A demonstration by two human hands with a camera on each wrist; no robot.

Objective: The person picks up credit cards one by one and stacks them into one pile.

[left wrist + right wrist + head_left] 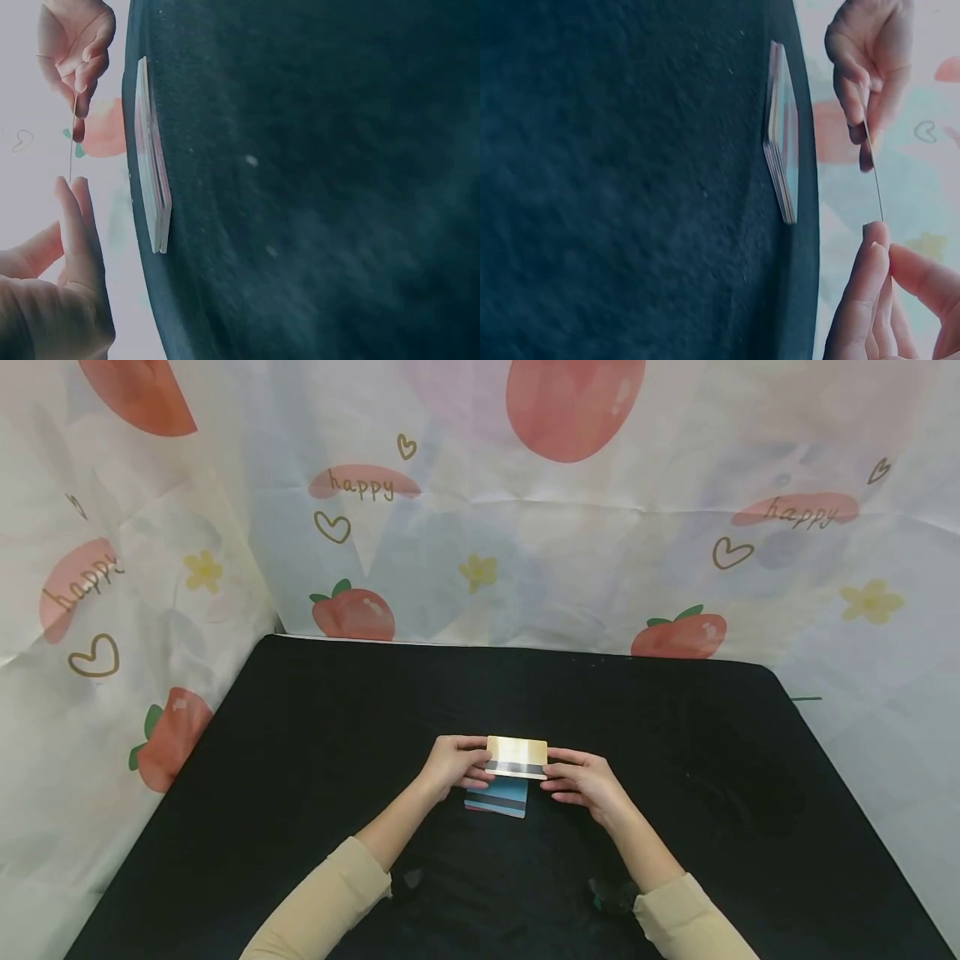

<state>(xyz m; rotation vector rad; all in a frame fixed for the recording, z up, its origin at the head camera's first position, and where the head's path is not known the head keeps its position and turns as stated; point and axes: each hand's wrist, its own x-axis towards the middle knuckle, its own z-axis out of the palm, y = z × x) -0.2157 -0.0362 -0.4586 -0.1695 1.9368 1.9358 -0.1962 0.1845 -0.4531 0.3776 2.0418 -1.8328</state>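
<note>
A gold plastic card (517, 753) with a dark magnetic stripe is held up level between the two hands. The left hand (454, 765) pinches its left short edge, and the right hand (587, 781) pinches its right short edge. Edge-on, the card (73, 146) appears as a thin line in the left wrist view. Below it, a small stack of cards (497, 798) lies on the black table, a blue one with a dark stripe on top and a reddish edge beneath. Both wrist views show the stack (782, 142) from the side, apart from the held card.
The black-covered table (315, 718) extends around the hands. Behind and to the left stands a pale cloth backdrop (555, 552) printed with fruit, hearts and "happy". Small dark objects (611, 896) lie by the sleeves, too dim to identify.
</note>
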